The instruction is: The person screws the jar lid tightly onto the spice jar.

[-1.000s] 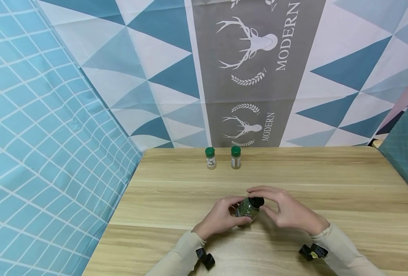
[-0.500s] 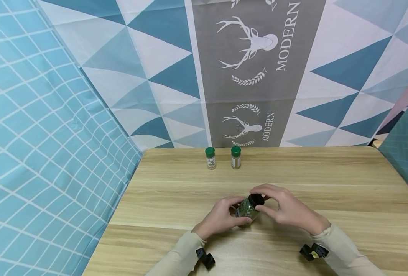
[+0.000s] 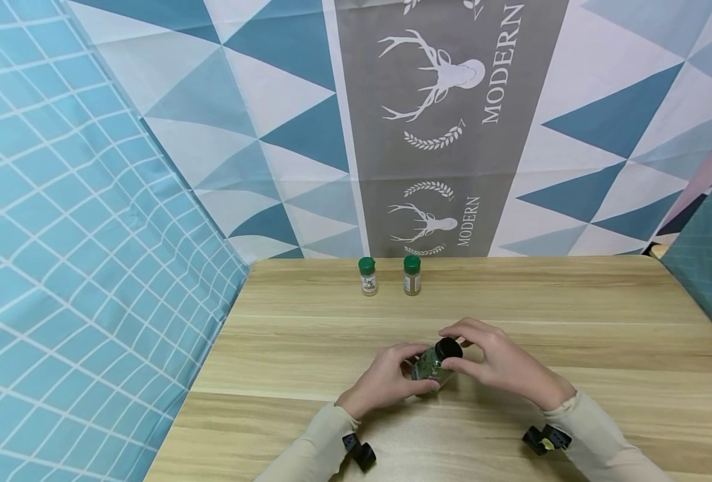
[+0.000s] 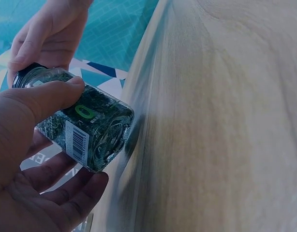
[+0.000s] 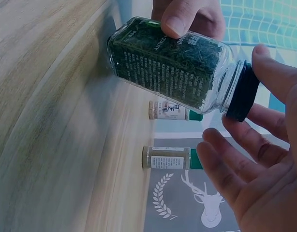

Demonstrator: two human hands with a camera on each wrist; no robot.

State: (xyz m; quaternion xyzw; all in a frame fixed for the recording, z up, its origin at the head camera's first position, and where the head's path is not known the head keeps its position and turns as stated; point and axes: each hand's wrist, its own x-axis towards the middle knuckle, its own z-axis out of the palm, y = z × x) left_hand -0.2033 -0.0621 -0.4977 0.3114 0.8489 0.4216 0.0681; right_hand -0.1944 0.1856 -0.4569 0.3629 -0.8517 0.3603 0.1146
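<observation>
My left hand (image 3: 389,376) grips a clear glass jar of dried green herbs (image 3: 428,365) around its body. The jar is tilted, its capped end up and to the right, low over the wooden table. In the left wrist view, the thumb (image 4: 66,93) presses along one side and a barcode label shows near the base. My right hand (image 3: 497,365) pinches the jar's black cap (image 5: 244,92) between thumb and fingertips. Seen from the right wrist, the cap sits on the jar's neck, and the other fingers (image 5: 226,159) spread loosely below it.
Two small spice bottles with green caps, a left one (image 3: 367,276) and a right one (image 3: 412,275), stand upright near the back edge of the wooden table (image 3: 561,294). Patterned cloth (image 3: 434,134) hangs behind, and blue checked cloth (image 3: 79,268) hangs at left.
My right hand's fingers have shifted around the cap: the thumb has moved left onto its near side and the fingers slightly up. My left hand and the jar body stay nearly still.
</observation>
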